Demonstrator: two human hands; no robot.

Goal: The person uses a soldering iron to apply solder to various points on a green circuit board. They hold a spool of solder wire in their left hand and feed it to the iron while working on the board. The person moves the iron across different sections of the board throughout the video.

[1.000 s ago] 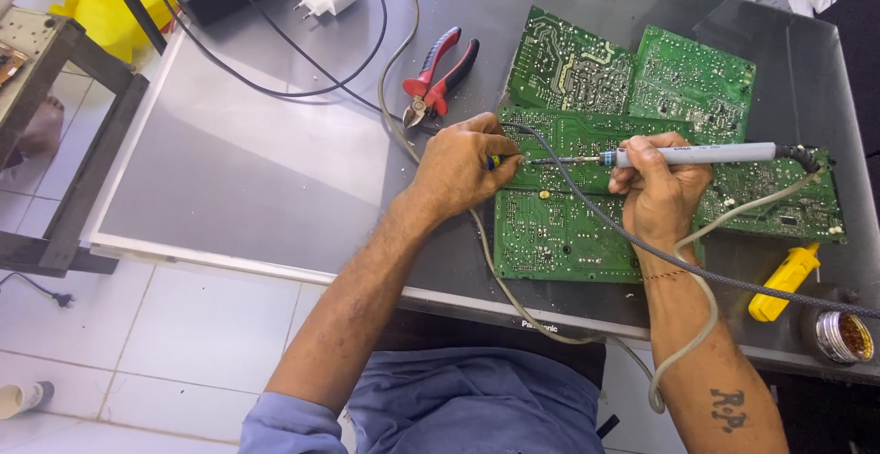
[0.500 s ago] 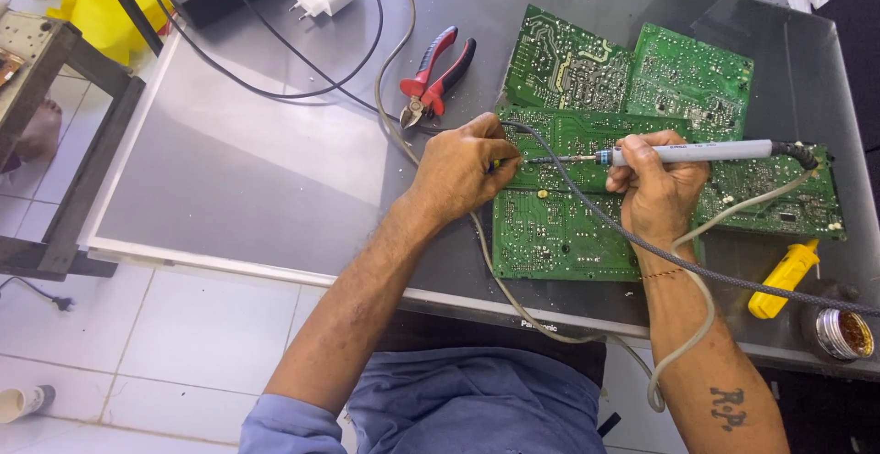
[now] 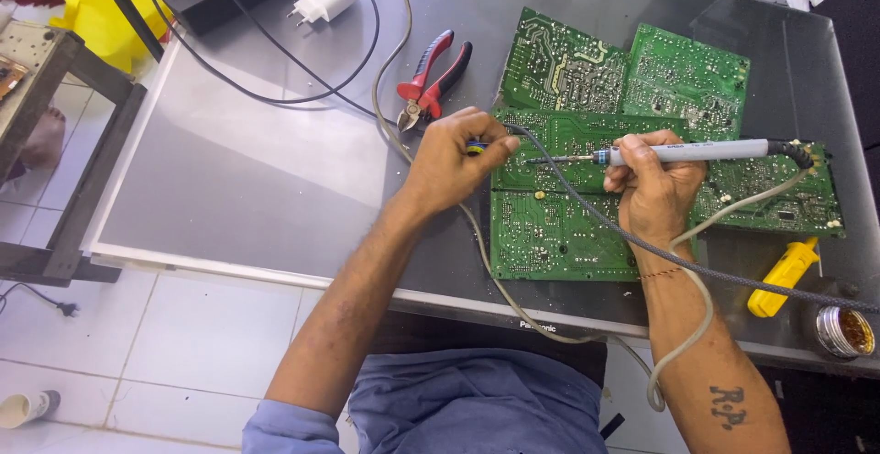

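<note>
Both forearms reach forward from the body, bare below rolled blue sleeves. The left hand [image 3: 451, 162] is curled into a loose fist, knuckles up, thumb and fingertips pinched together at its right edge. The right hand [image 3: 656, 190] sits close beside it, wrist bent, fingers wrapped in a pen-like grip, a dark tattoo on the forearm.

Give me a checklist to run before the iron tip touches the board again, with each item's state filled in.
1. Right hand grips soldering iron firmly: ok.
2. Iron tip over the circuit board: ok.
3. Left hand steady at the board's edge, holding a small blue thing: ok.
4. Iron cord kept off the board: not ok, it crosses it.
5. Pliers away from the work: ok.
6. Tip hot: cannot tell.
</note>
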